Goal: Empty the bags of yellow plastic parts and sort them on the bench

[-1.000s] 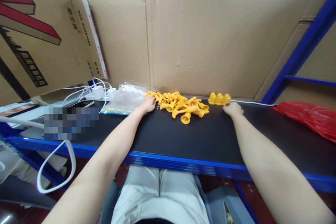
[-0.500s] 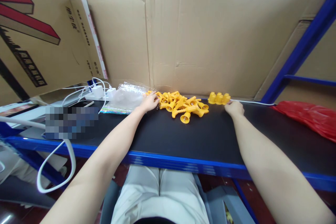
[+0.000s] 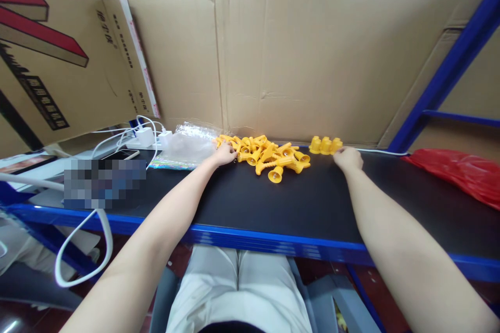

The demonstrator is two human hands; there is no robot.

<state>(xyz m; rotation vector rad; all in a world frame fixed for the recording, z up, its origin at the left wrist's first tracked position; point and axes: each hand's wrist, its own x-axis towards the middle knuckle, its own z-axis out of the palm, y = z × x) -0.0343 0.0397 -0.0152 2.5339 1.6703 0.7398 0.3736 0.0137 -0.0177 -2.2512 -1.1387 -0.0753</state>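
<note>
A heap of yellow plastic hand bells (image 3: 269,155) lies on the black shelf top, several open mouths facing me. At its left end my left hand (image 3: 225,154) is closed, fingertips down among the pieces; what they pinch is hidden. To the right of the heap stands a short row of yellow bells (image 3: 325,145), mouths down and close together. My right hand (image 3: 348,158) is closed at the right end of this row, its fingertips on the last bell and partly covering it.
A clear plastic bag (image 3: 187,145) lies left of the heap. Farther left are white chargers with cables (image 3: 146,137) and a phone (image 3: 121,154). A red plastic bag (image 3: 453,174) is at the right. Cardboard (image 3: 312,62) walls the back; a blue edge (image 3: 273,239) runs along the front.
My left hand has turned and drawn down slightly, uncovering more yellow pieces behind it. My right hand has closed in a little over the end of the row.
</note>
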